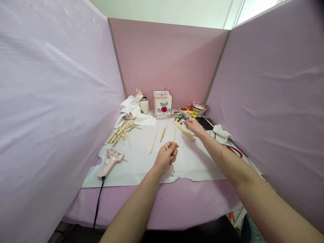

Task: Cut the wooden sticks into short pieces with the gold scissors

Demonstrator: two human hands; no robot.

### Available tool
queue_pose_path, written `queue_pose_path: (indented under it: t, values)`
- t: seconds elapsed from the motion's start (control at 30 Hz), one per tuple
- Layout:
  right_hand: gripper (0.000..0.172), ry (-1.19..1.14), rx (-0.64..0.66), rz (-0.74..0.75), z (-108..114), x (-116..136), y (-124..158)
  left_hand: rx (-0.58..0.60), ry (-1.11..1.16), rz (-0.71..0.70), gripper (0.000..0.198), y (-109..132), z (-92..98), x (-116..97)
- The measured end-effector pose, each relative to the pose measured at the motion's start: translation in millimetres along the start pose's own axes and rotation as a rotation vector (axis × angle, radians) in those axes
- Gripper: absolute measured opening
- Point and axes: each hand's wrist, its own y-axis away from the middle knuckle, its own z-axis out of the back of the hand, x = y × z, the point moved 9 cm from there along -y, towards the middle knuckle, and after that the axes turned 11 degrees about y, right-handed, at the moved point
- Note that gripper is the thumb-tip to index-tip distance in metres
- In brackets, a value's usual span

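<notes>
My left hand (166, 157) is shut around a thin wooden stick (174, 136) that stands nearly upright, with its lower end poking out below my fist. My right hand (193, 126) lies farther forward, its fingertips over the end of a loose bunch of wooden sticks (186, 131). Whether those fingers grip anything is hidden. A few single sticks (153, 140) lie on the white paper sheet (141, 162) left of my hands. A larger heap of sticks (121, 133) rests beyond them, and a pink hot glue gun (112, 162) lies near the left edge.
Pink panels (167, 57) wall three sides of the table. At the back stand a stick-framed paper lantern (163, 104), a jar (144, 105), crumpled tissue (130, 108), small paint tubes (180, 118) and a bowl (198, 109). A phone (204, 123) and white cloth (221, 133) lie right.
</notes>
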Motion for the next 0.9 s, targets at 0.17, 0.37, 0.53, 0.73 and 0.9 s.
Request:
queue_pose_path:
  t: [0.17,0.37,0.53,0.73,0.9]
  values:
    - [0.048,-0.441,0.165,0.259,-1,39,89,0.011,-0.225,-0.142,0.028,6,-12.3,-7]
    - [0.032,-0.717,0.128,0.407,14,67,149,0.01,-0.426,-0.247,0.023,11,-22.8,-10]
    - [0.015,-0.607,0.059,0.457,16,79,153,0.046,-0.513,-0.175,0.022,8,-21.4,-1]
    - [0.015,-0.486,0.119,0.474,5,78,155,0.093,-0.583,-0.087,0.025,-1,-13.9,11]
    - [0.013,-0.496,0.184,0.511,1,82,160,0.068,-0.672,-0.035,0.024,-1,-9.1,18]
